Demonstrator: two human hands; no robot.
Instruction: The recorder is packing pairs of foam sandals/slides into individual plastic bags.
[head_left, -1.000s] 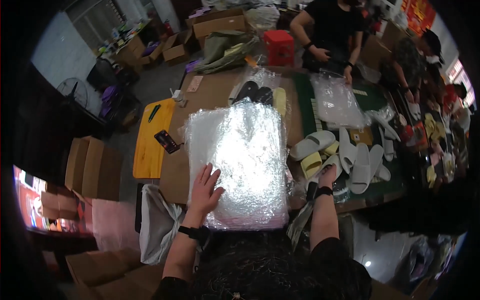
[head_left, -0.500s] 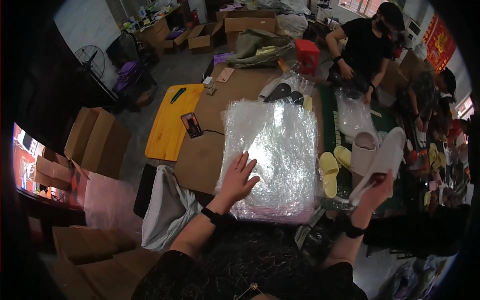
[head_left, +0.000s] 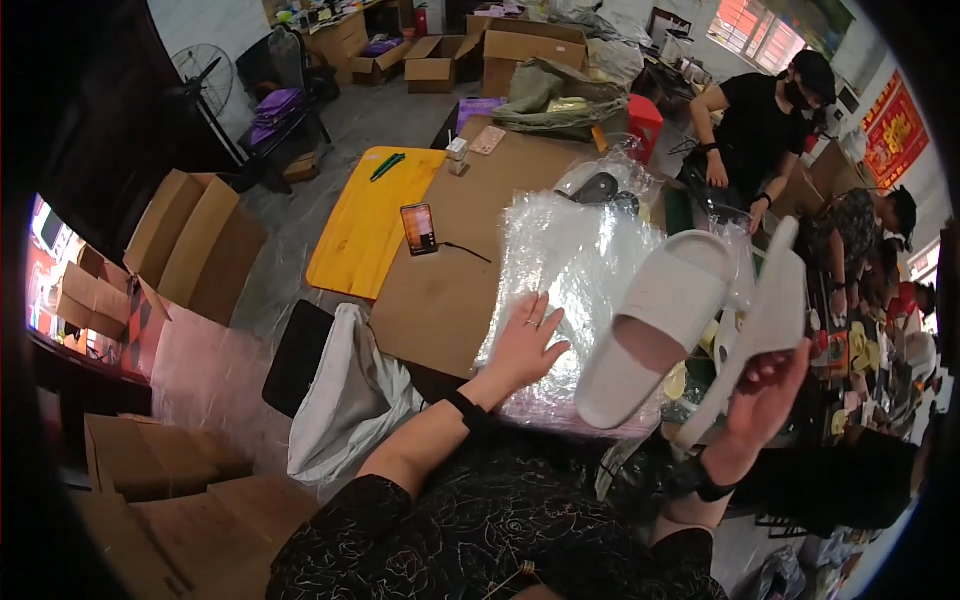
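Observation:
My left hand (head_left: 527,342) lies flat with fingers spread on a stack of clear plastic bags (head_left: 555,250). In my right hand (head_left: 766,405) is a pale slide sandal (head_left: 755,325), held on edge with its sole against my fingers. A second pale slide sandal (head_left: 640,345) is tilted beside it, over the right part of the stack. Whether my right hand grips that one too is hidden. Part of a pale yellow slipper (head_left: 676,380) shows between the two sandals.
A phone (head_left: 419,229) with a cable stands on the brown table (head_left: 450,310), near a yellow board (head_left: 360,235) with a green cutter (head_left: 387,167). Dark slippers (head_left: 597,188) in plastic lie beyond the bags. A co-worker (head_left: 765,130) stands at the far right. Cardboard boxes (head_left: 195,250) sit left.
The pale sandals have come left and nearer, from the table's right side to over the stack's right edge. My left hand stays flat on the bags. The whole view has shifted.

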